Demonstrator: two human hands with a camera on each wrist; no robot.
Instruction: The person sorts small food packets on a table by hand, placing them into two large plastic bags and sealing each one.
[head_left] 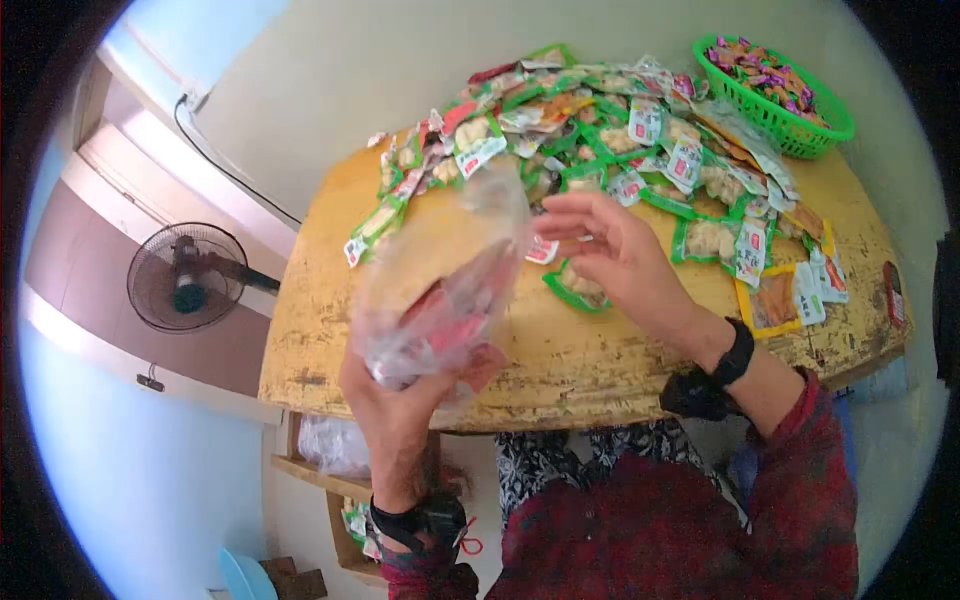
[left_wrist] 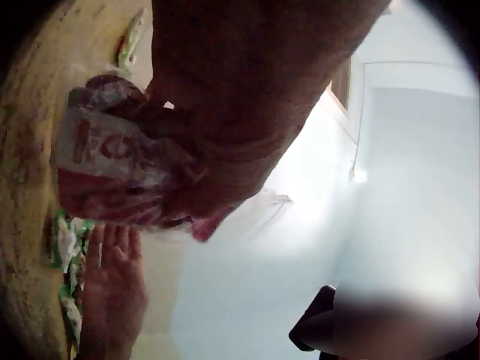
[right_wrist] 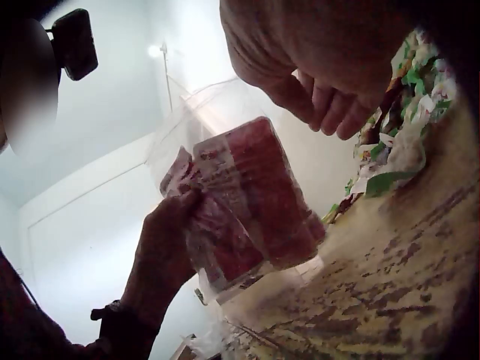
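The left hand grips the lower part of a clear plastic bag with red packets inside, held above the near left of the table. In the right wrist view the bag's red packets show flat and upright, the left hand pinching their side. Beside the bag's upper right, the right hand is raised with fingers extended, holding nothing; a gap parts it from the bag in the right wrist view. The left wrist view shows the bagged packet under the left hand and the right hand beyond.
A heap of green-edged food packets covers the back of the worn yellow table. At the back right stands a green basket of small wrapped pieces. A phone-like object lies at the right edge. A fan stands left.
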